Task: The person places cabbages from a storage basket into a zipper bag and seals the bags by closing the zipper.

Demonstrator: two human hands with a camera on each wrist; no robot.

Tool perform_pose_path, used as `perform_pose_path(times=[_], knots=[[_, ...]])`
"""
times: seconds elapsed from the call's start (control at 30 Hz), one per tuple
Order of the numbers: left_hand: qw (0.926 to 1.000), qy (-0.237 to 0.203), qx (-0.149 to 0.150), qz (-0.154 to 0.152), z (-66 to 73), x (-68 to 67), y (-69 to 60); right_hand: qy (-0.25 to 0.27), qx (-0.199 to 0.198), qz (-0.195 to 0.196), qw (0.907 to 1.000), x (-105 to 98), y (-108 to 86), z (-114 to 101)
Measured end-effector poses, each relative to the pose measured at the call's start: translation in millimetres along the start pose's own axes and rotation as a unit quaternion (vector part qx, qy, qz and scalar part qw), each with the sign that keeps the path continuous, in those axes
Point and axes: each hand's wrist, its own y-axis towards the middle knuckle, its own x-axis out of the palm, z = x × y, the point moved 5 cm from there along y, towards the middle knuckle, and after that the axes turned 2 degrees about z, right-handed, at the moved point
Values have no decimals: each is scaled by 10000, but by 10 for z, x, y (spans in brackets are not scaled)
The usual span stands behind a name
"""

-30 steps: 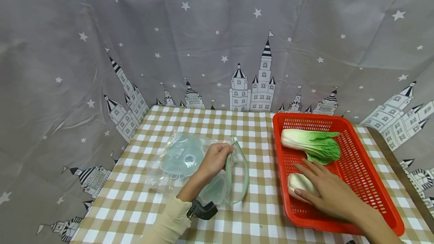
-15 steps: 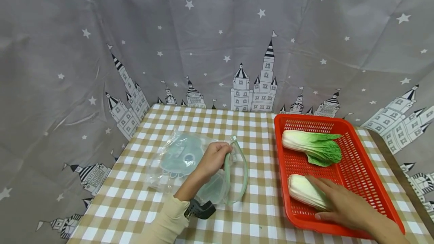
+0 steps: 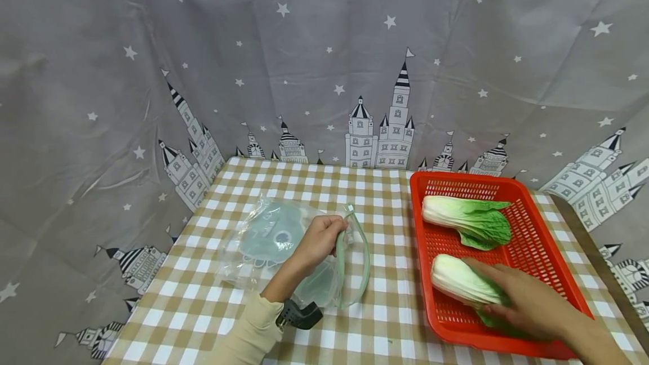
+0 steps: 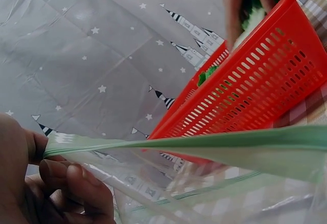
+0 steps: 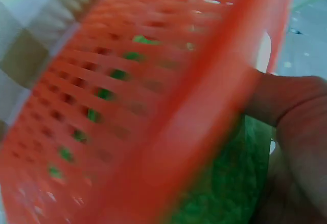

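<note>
In the head view my left hand (image 3: 320, 241) pinches the green-edged rim of a clear plastic bag (image 3: 269, 232) with a pale green print, lying on the cloth. The left wrist view shows the bag's green strip (image 4: 204, 140) running right from the fingers. Inside the red basket (image 3: 427, 297), my right hand (image 3: 532, 303) grips the nearer cabbage (image 3: 461, 277) around its leafy end, which it partly hides. A second cabbage (image 3: 466, 216) lies at the back of the basket. In the right wrist view, green leaf (image 5: 230, 183) shows beside the thumb, behind the blurred rim.
A checkered cloth (image 3: 377, 320) covers the table, with the basket at the right and the bag left of the middle. Behind the table hangs a grey curtain (image 3: 304, 27) with stars and castles. A dark wooden edge (image 3: 578, 230) shows at the far right.
My right hand has moved back along the nearer cabbage toward its leafy end and closed round it; the cabbage's pale end has tilted up slightly. My left hand keeps its hold on the bag.
</note>
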Motion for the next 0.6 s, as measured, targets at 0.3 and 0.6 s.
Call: perform_pose_path(times=[0.3, 0.6], knots=[[9999, -39, 81, -49, -84, 6, 51, -517, -120, 367, 9979, -443, 55, -256], [9996, -61, 247, -112, -294, 6, 153, -1253, -497, 623, 9889, -713, 190, -456]])
